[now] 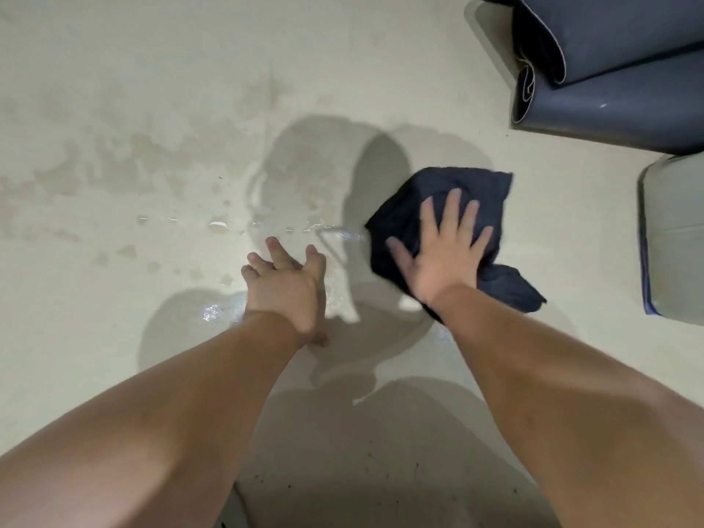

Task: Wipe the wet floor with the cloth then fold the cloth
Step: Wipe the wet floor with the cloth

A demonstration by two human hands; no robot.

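A dark blue cloth [472,192] lies crumpled on the pale floor [114,89], right of centre. My right hand [442,249] presses flat on it with fingers spread. My left hand [285,283] rests on the floor to the cloth's left, fingers apart, holding nothing. Water drops and a thin wet streak [335,232] glisten between the hands, and more drops [219,224] lie further left. Dull damp patches [133,158] spread across the floor at the left.
Dark grey rolled mats [609,70] lie at the top right corner. A light grey cushion with a blue edge [674,238] sits at the right border. Shadows of my head and arms fall on the floor in the centre.
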